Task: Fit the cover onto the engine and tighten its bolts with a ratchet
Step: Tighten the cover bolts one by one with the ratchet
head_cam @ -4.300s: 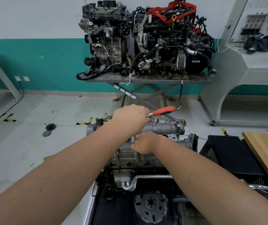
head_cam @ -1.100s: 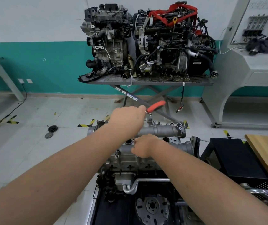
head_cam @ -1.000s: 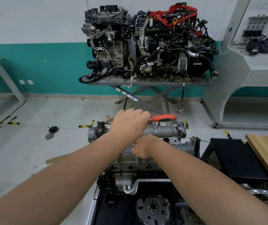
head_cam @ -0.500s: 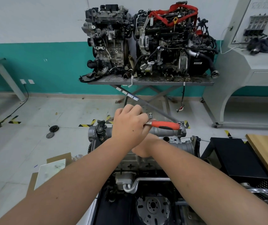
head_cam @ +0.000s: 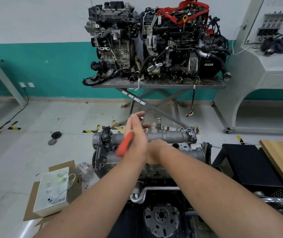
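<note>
One ratchet [head_cam: 125,146], orange handle against the left hand [head_cam: 136,140]'s palm, fingers straight. Right hand [head_cam: 155,152] sits behind it on the one cover [head_cam: 171,134]; can't tell its grip.

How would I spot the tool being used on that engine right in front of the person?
Start at the grey engine in the lower middle, just below the person's hands. The ratchet slants across the left hand, over the engine's left end. Its bright orange-red handle is the only vivid colour among the grey metal there.
</note>
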`<act>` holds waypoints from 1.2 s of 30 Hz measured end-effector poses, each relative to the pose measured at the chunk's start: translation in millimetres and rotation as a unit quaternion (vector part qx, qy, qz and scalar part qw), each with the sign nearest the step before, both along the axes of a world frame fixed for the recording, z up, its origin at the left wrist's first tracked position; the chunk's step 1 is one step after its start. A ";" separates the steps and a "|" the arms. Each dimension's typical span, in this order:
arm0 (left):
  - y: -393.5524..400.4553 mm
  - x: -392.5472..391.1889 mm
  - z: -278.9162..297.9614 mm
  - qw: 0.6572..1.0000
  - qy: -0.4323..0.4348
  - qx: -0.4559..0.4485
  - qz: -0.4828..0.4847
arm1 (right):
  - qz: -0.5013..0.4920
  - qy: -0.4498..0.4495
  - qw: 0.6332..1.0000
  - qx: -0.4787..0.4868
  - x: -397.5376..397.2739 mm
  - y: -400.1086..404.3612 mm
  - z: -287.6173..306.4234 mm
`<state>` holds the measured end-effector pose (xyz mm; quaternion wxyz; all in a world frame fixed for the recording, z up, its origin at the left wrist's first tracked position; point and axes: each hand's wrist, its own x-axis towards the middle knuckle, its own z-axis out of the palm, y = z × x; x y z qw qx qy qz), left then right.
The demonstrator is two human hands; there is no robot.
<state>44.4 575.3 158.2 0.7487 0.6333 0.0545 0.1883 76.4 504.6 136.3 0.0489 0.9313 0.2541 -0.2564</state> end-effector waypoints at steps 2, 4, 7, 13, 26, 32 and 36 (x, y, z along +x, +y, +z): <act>1.3 8.2 11.8 0.970 0.113 -0.213 -0.032 | -0.042 -0.012 0.999 0.001 5.6 1.4 -3.5; 16.6 18.9 21.2 0.943 0.200 -0.254 -0.078 | -0.046 -0.033 0.998 0.002 4.9 0.7 -5.5; 38.2 31.4 34.3 0.944 0.278 -0.104 -0.143 | -0.042 -0.046 0.998 -0.017 0.5 3.8 -5.6; 55.9 40.4 56.4 0.896 0.289 0.264 -0.211 | -0.048 -0.049 0.997 -0.042 -0.5 8.3 -3.6; 19.5 32.4 56.0 0.624 0.057 0.757 -0.184 | -0.032 -0.075 0.997 0.008 -3.7 5.0 -4.2; 12.8 20.3 26.4 0.592 -0.163 0.788 -0.045 | -0.019 -0.074 0.994 0.077 1.5 -3.5 -10.4; 15.8 13.1 27.8 0.600 -0.246 0.761 -0.008 | 0.016 -0.090 0.996 0.015 -5.2 -3.6 -5.5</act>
